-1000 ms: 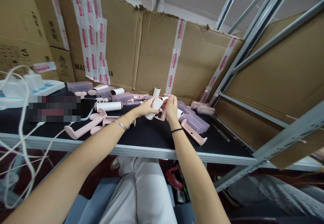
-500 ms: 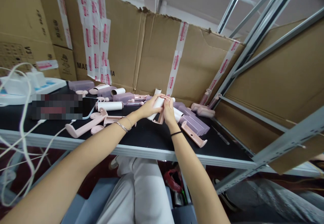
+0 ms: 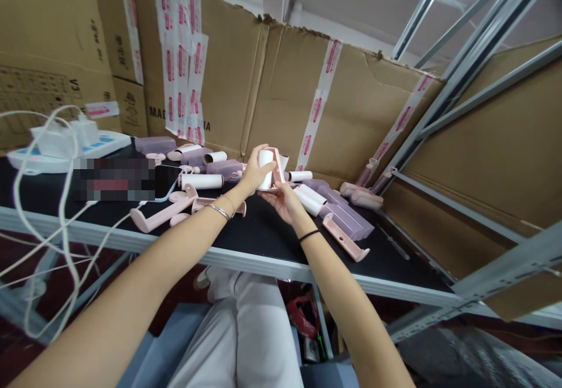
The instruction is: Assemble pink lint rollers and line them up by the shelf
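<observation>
My left hand is closed around a white paper roll, which stands nearly upright above the table. Against the roll's right side is a pink plastic holder with bent ends. My right hand grips this holder at its lower end, palm turned up; some fingers are hidden beneath it. To the right of that hand lie a loose white roll, a group of purple plastic covers and another pink holder. More pink holders rest left of my left forearm.
A black tabletop with a grey metal edge carries the parts. At the left are a white power strip, cables and a phone. Cardboard walls the back. A thin tool lies at the right, beside a metal rack frame.
Both hands have turned the roll and holder more upright and raised them slightly. My right hand has rotated from over the holder to beneath it. The view has shifted a little left.
</observation>
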`<state>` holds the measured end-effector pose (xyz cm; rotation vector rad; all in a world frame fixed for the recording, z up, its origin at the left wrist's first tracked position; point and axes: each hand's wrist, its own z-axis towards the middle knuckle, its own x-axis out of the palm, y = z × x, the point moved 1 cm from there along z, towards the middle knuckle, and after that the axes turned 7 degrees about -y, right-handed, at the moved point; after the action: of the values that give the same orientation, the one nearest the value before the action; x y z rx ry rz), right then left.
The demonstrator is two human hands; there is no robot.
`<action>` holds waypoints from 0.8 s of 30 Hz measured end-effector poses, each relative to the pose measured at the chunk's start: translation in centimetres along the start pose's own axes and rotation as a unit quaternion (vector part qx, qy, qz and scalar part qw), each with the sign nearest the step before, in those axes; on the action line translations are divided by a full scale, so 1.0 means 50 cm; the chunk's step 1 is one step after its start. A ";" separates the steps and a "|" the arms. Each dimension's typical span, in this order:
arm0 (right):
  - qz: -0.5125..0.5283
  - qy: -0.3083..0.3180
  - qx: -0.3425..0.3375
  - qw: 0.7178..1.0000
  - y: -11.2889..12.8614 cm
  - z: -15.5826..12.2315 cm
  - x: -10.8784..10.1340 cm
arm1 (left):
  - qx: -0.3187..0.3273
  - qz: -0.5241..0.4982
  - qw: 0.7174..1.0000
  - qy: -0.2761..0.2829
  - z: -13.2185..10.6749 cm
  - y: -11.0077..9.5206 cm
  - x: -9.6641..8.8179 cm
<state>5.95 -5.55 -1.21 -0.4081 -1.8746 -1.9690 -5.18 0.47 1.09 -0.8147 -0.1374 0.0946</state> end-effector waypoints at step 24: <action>-0.054 0.047 -0.073 0.995 -0.010 -0.004 0.008 | 0.060 0.067 0.996 0.027 -0.002 -0.026 0.003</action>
<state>5.38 -5.77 -1.47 -0.2544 -1.7340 -2.1650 -4.96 -0.50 1.99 -0.7060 -0.0258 0.2049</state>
